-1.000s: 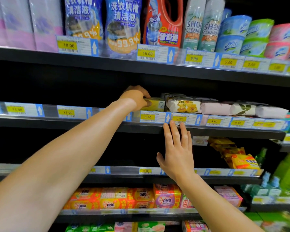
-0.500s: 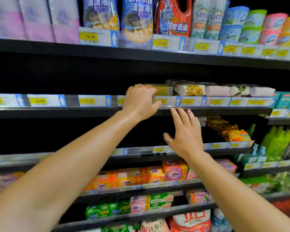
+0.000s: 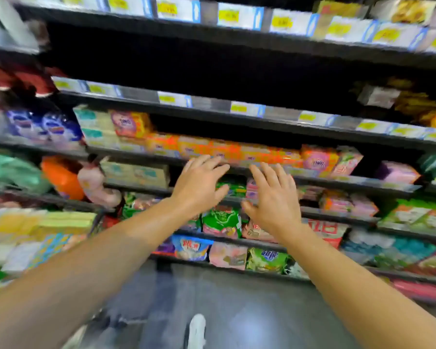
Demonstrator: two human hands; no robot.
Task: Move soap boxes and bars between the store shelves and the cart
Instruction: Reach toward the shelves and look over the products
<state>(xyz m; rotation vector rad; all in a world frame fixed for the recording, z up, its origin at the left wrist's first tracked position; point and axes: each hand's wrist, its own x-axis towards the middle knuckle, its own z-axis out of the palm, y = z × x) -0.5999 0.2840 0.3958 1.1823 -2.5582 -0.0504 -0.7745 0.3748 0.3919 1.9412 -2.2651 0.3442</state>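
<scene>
Empty-handed, I reach toward the orange soap boxes (image 3: 224, 149) lined along a middle shelf (image 3: 337, 178). My left hand (image 3: 199, 183) and right hand (image 3: 275, 197) hover side by side, fingers spread, gripping nothing. No cart is in view, so by my reckoning this pick is not yet begun; grasping and carrying remain.

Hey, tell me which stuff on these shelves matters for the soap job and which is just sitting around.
Job:
orange soap boxes
left hand, open
right hand, open

Just there:
green packets
price tags
orange bottle
floor
</scene>
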